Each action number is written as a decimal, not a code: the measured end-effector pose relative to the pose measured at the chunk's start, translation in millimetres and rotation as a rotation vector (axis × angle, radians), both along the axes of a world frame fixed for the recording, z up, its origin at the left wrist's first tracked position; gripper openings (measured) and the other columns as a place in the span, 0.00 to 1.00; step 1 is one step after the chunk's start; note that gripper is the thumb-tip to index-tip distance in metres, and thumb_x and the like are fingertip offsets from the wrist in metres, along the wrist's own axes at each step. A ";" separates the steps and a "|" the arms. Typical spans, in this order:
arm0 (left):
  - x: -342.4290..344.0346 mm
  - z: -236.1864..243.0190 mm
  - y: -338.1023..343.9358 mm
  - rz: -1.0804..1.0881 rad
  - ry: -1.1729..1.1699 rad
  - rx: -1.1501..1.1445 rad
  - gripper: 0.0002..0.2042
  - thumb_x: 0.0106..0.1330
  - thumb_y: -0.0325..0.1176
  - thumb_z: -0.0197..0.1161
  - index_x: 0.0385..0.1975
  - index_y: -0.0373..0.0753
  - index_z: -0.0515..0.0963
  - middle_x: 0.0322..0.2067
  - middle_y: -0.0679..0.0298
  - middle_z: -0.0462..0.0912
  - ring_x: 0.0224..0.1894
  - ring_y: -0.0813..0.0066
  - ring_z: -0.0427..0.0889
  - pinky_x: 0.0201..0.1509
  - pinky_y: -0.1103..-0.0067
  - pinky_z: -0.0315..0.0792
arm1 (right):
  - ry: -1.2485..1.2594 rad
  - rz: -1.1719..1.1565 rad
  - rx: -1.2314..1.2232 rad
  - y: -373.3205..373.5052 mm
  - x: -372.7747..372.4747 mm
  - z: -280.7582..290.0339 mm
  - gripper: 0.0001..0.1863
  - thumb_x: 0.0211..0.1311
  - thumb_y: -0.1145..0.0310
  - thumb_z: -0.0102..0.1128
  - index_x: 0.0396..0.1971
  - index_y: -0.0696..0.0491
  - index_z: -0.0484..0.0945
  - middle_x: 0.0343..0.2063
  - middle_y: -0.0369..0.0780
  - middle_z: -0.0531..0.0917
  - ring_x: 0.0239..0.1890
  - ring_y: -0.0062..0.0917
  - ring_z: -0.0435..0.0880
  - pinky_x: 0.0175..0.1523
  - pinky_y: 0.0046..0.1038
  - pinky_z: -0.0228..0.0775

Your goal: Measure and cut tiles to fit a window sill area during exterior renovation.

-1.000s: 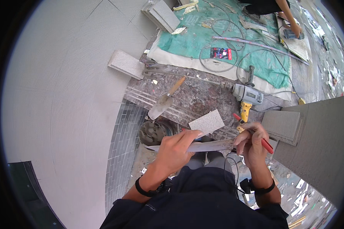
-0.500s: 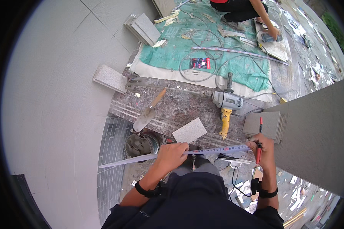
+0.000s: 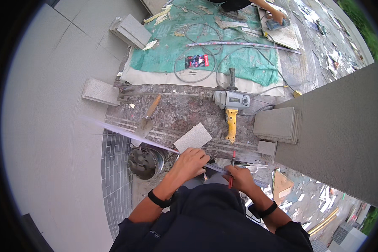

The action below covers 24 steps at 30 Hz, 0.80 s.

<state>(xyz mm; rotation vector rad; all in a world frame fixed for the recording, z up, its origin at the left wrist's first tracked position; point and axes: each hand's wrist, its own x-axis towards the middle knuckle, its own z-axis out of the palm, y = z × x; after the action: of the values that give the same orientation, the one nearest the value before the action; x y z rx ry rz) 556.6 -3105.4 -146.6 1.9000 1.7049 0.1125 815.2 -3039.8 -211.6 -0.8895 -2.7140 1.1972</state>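
Observation:
My left hand (image 3: 192,163) is closed around the white measuring tape (image 3: 216,168), in front of my body. The tape's free end sweeps up and left past the bucket, blurred by motion. Close by on the right, my right hand (image 3: 240,178) grips the tape together with a red marker pen (image 3: 231,180) that points upward. Whether a tape case sits inside that hand is hidden. Just beyond my left hand lies a pale tile piece (image 3: 193,137). A grey electric mixer drill (image 3: 236,101) with a yellow handle rests on the floor farther ahead.
A mortar bucket (image 3: 146,164) stands at left, a trowel (image 3: 149,117) beside it. Tile stacks (image 3: 275,122) lean near the right wall panel (image 3: 344,113). Ahead, a green tarp (image 3: 159,59) carries cables and a long ruler (image 3: 239,43). Another person's hand (image 3: 276,17) holds a power tool.
My right hand has moved left, close to my left hand, with the marker. The tape's free end has swung upward at left. The whole view has shifted slightly.

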 end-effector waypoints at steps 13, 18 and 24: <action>-39.2 -255.6 -147.8 1.556 -0.761 -0.038 0.12 0.67 0.39 0.64 0.39 0.36 0.80 0.30 0.71 0.80 0.31 0.81 0.76 0.36 0.79 0.71 | -0.094 -0.304 -0.069 23.8 78.5 -53.3 0.12 0.53 0.70 0.71 0.33 0.55 0.77 0.16 0.41 0.75 0.18 0.28 0.76 0.26 0.29 0.67; -38.1 -335.6 -139.1 1.699 -1.076 -0.196 0.14 0.68 0.42 0.63 0.47 0.41 0.77 0.36 0.71 0.80 0.35 0.79 0.77 0.42 0.78 0.72 | -0.222 -0.349 -0.083 -6.8 140.9 -12.0 0.10 0.56 0.72 0.68 0.34 0.55 0.75 0.18 0.45 0.78 0.20 0.36 0.80 0.26 0.32 0.69; -26.7 -332.5 -113.3 1.718 -1.293 -0.292 0.11 0.70 0.40 0.61 0.46 0.42 0.75 0.39 0.69 0.82 0.41 0.74 0.82 0.45 0.72 0.75 | -0.357 -0.358 0.001 -69.7 258.0 33.4 0.09 0.58 0.74 0.64 0.36 0.55 0.73 0.24 0.49 0.79 0.28 0.51 0.80 0.31 0.43 0.71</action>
<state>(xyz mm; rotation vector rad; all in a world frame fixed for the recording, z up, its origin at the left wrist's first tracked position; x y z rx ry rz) 530.0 -3218.7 -479.1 -0.4096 1.5521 1.2462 1073.2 -3109.5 -178.2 -1.6429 -2.6272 1.0462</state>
